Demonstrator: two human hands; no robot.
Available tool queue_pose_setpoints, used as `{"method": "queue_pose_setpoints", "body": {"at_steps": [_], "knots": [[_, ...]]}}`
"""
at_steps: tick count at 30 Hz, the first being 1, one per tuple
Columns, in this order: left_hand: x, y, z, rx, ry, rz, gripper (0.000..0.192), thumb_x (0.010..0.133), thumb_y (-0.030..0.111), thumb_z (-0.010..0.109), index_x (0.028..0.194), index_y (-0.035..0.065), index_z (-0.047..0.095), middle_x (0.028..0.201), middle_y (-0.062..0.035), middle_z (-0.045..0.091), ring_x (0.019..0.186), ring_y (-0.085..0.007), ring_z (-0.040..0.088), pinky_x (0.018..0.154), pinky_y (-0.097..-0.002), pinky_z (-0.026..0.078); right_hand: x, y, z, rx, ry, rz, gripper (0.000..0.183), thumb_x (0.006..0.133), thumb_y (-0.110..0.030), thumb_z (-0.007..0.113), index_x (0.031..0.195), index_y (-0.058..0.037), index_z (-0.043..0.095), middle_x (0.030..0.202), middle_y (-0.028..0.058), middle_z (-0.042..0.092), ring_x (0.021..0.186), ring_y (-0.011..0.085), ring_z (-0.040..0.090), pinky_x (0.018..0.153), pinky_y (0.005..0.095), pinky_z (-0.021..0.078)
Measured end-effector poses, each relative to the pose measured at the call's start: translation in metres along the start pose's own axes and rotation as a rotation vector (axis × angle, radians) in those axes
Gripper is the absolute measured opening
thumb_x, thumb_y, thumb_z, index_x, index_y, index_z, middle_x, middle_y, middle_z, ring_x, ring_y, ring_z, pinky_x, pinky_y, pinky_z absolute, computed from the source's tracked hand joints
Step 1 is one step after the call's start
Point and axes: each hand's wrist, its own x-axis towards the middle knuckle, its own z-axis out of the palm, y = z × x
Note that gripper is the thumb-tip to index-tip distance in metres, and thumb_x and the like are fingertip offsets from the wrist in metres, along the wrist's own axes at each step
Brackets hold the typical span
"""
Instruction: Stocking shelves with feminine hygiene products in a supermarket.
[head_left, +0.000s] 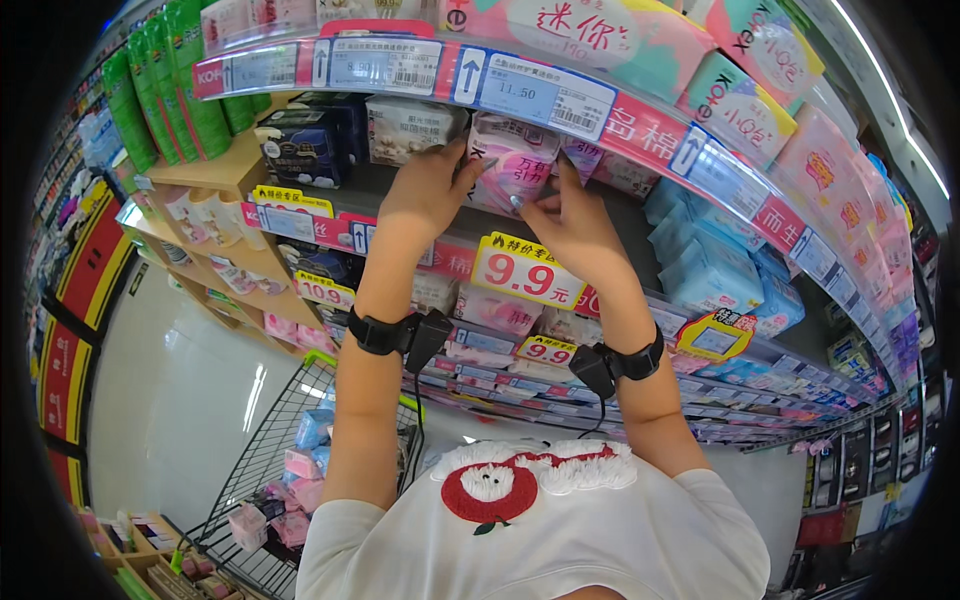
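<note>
A pink-and-white pack of sanitary pads (510, 169) sits on the grey shelf, between my two hands. My left hand (429, 186) grips its left side, the thumb lying across the front. At its lower right, the thumb of my right hand (571, 219) presses the front, while the other fingers reach along the right side. Just left of it stands a white pack with a cotton picture (414, 131). Part of a similar purple-pink pack (582, 155) shows behind my right fingers. Dark blue packs (300, 146) stand further left.
A price rail (536, 90) overhangs the packs. Yellow price signs (525, 271) stick out from the shelf edge below my hands. Light blue packs (709, 266) stand at right. A wire shopping cart (251, 457) holding several packs is at lower left, beside wooden shelves (217, 169).
</note>
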Motion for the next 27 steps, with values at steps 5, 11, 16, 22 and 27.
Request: {"method": "queue_pose_setpoints", "body": {"at_steps": [5,11,16,22,27], "knots": [[0.010,-0.007,0.000,-0.050,0.097,0.067,0.032,0.081,0.020,0.057,0.109,0.0035,0.053,0.077,-0.0189,0.059,0.065,-0.0319,0.059,0.059,-0.0374,0.045,0.008,0.010,0.013,0.044,0.024,-0.022,0.078,0.075,-0.017,0.060,0.131,0.0108,0.014,0.080,0.0202,0.061,0.074,0.0297,0.063,0.065,0.0338,0.0505],[0.010,-0.004,0.006,-0.048,0.098,-0.041,0.044,0.077,0.015,0.062,0.118,0.0057,0.049,0.083,-0.0157,0.063,0.062,-0.0253,0.062,0.059,-0.0332,0.048,0.011,0.021,0.016,-0.081,0.003,-0.107,0.074,0.077,-0.016,0.062,0.131,0.0091,0.018,0.103,0.0276,0.054,0.089,0.0295,0.061,0.074,0.0341,0.0492],[0.006,0.017,0.001,0.081,0.044,-0.065,0.045,0.078,0.017,0.060,0.120,0.0063,0.047,0.090,-0.0183,0.062,0.074,-0.0288,0.063,0.065,-0.0379,0.048,0.003,0.014,0.004,-0.204,0.026,-0.161,0.075,0.076,-0.020,0.061,0.132,0.0078,0.020,0.093,0.0263,0.058,0.088,0.0328,0.060,0.073,0.0350,0.0489],[-0.042,0.064,-0.013,0.417,0.570,0.141,0.037,0.078,0.013,0.057,0.114,0.0066,0.053,0.103,-0.0172,0.057,0.095,-0.0295,0.056,0.081,-0.0368,0.043,-0.062,-0.009,-0.054,-0.230,-0.005,-0.155,0.065,0.077,-0.025,0.057,0.127,0.0071,0.031,0.089,0.0257,0.059,0.082,0.0361,0.060,0.071,0.0392,0.0479],[-0.150,0.112,0.013,0.161,0.729,-0.043,0.030,0.076,0.007,0.054,0.105,0.0031,0.056,0.100,-0.0147,0.057,0.094,-0.0315,0.053,0.082,-0.0385,0.040,-0.152,0.007,-0.070,0.008,0.330,-0.498,0.038,0.072,-0.009,0.059,0.108,-0.0029,0.054,0.085,0.0153,0.060,0.076,0.0288,0.058,0.068,0.0357,0.0462]]}}
